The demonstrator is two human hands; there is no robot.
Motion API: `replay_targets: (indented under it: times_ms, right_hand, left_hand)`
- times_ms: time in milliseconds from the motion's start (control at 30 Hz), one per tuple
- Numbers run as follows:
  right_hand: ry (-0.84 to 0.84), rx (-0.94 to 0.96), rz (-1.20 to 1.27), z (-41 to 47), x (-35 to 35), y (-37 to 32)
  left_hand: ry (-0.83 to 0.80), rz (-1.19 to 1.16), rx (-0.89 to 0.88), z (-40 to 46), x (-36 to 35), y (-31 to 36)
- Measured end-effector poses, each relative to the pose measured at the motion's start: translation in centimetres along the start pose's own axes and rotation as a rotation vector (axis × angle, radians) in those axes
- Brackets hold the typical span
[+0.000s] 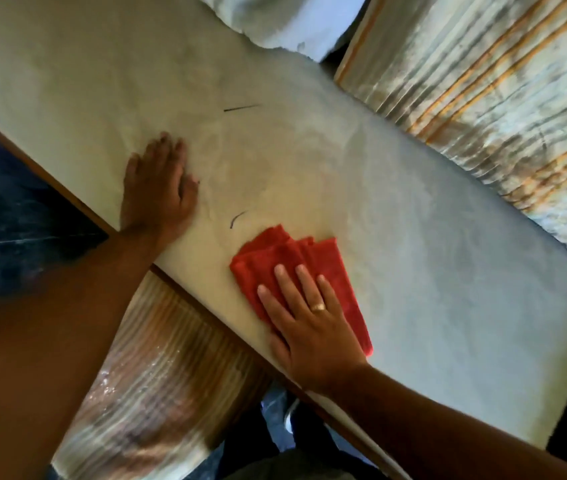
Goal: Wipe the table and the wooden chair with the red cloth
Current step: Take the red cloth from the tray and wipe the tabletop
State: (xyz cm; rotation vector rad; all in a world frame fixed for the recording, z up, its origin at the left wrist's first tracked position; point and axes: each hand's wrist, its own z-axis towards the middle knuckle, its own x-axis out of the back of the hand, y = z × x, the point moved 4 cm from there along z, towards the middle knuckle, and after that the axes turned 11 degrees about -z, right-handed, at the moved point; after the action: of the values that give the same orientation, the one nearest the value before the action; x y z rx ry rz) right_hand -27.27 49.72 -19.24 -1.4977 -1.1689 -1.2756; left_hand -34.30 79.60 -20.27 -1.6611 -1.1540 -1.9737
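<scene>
A pale white table (431, 265) runs diagonally across the head view. The folded red cloth (330, 265) lies flat on it close to the near edge. My right hand (309, 323), with a ring on one finger, presses palm-down on the cloth, fingers spread. My left hand (157, 188) rests flat on the bare tabletop to the left, apart from the cloth, holding nothing. Two thin dark marks (240, 108) show on the table surface between and beyond the hands. I cannot make out a wooden chair for certain.
A ribbed surface with orange stripes (482, 98) stands beyond the table's far edge at the right. A similar ribbed brownish surface (157, 375) sits below the near edge. A white bundle (285, 19) lies at the top. Dark floor (8, 220) shows at the left.
</scene>
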Motion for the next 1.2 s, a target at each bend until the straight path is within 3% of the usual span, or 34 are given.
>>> replay_targets:
  times_ms: [67,100,233,333,433,500,633,700,833,933,967,1067,1133,1200]
  right_hand:
    - [-0.028,0.188,-0.004,-0.3,0.0,1.7]
    - [-0.019,0.177,-0.022,0.9,0.2,4.0]
    - [0.019,-0.333,-0.072,11.0,2.3,15.5]
    - [0.069,-0.429,-0.088,19.7,4.0,17.6]
    - [0.110,-0.344,-0.080,26.3,5.0,13.3]
    - [0.150,-0.190,-0.040,27.8,5.3,8.1]
    - [0.140,0.290,0.140,21.3,4.5,0.2]
    - [0.108,0.361,0.206,19.0,4.2,3.5]
    - [0.169,-0.172,0.228,24.4,6.2,14.4]
    - [0.210,-0.308,0.297,29.2,7.0,12.3]
    - [0.191,-0.241,0.326,30.0,6.5,9.3]
    - [0.118,0.190,0.360,28.0,4.8,-0.6]
    - [0.067,0.395,0.320,27.1,5.0,-0.5]
    - [0.067,0.335,0.270,29.0,5.5,4.0]
  left_hand:
    - [-0.006,0.000,0.001,0.1,0.2,0.1]
    - [-0.008,-0.003,0.002,0.0,0.2,0.2]
    - [-0.004,-0.004,0.018,0.2,0.2,0.0]
    - [0.015,-0.024,0.013,0.2,0.1,0.1]
    - [0.102,-0.069,0.047,0.2,0.6,-0.2]
    - [0.203,-0.125,0.085,0.1,1.4,-0.3]
    - [0.368,-0.342,0.232,0.2,3.7,-2.3]
    - [0.323,-0.217,0.214,1.8,4.8,-4.7]
    - [0.136,0.041,0.169,6.0,5.7,-9.9]
    - [0.083,0.046,0.213,6.9,4.6,-10.4]
    - [0.076,0.049,0.203,7.0,4.4,-10.4]
    - [0.091,0.035,0.186,6.7,4.9,-10.8]
    - [0.102,0.026,0.175,6.6,4.8,-10.9]
    - [0.103,0.010,0.171,6.7,4.7,-11.1]
